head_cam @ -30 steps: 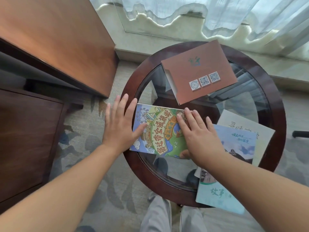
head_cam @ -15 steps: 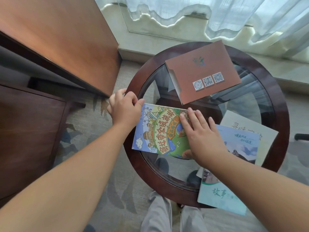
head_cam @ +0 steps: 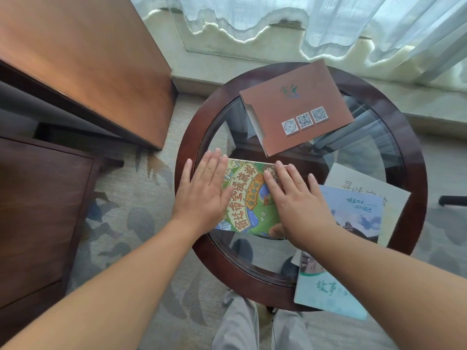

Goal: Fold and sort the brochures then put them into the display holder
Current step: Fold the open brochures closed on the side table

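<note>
A colourful cartoon brochure (head_cam: pixel 249 198) lies folded on the round glass table (head_cam: pixel 409 157). My left hand (head_cam: pixel 204 193) presses flat on its left part, fingers straight. My right hand (head_cam: pixel 295 200) lies flat on its right part, the thumb tip at the brochure's near edge. A brown card display holder (head_cam: pixel 300 107) with three QR codes rests at the table's far side. To the right lie a blue brochure (head_cam: pixel 358 210), a pale grey one (head_cam: pixel 353 180) beneath it, and a light teal one (head_cam: pixel 326 291) hanging over the near rim.
A wooden desk (head_cam: pixel 83 61) and a dark cabinet (head_cam: pixel 38 210) stand to the left on patterned carpet. White curtains (head_cam: pixel 303 18) hang behind the table. My grey-trousered legs (head_cam: pixel 252 327) show below the table's rim.
My left hand, curled at the brochure's left edge half a second ago, now lies flat over its left part. The brochure looks narrower. My right hand has stayed pressed in place.
</note>
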Demonstrator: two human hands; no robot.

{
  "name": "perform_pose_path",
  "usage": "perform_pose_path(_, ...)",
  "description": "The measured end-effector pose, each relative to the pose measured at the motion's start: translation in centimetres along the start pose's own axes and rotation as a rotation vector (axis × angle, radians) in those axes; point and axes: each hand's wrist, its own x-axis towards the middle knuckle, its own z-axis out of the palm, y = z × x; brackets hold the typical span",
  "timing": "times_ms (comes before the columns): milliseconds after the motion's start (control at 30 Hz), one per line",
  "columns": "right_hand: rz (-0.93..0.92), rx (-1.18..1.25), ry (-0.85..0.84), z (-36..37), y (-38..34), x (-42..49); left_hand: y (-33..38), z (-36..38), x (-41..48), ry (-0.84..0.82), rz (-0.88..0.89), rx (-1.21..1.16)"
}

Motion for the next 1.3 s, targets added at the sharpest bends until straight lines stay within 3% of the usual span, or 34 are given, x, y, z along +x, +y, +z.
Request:
perform_pose_path(367,-0.027,-0.051,-0.031,-0.4,0.3,-0.4,0.5,0.0,0.3,-0.052,-0.080,0.085)
perform_pose_path(533,-0.035,-0.077,-0.018,-0.6,0.3,-0.4,4.0,0.9,-0.8,-0.077,0.124,0.057)
perform_pose_path(1100,-0.082,-0.060,-0.014,-0.1,1.5,-1.0,5.7,1.2,-1.1,-0.144,0.119,0.016)
perform_pose_path(1233,-0.072,-0.056,-0.011,0.0,1.2,-1.0,2.0,-0.8,0.1,-0.081,-0.155,-0.085)
perform_pose_path(1300,-0.071,-0.060,-0.018,-0.1,1.1,-1.0,0.3,-1.3,0.2,-0.115,-0.172,-0.042)
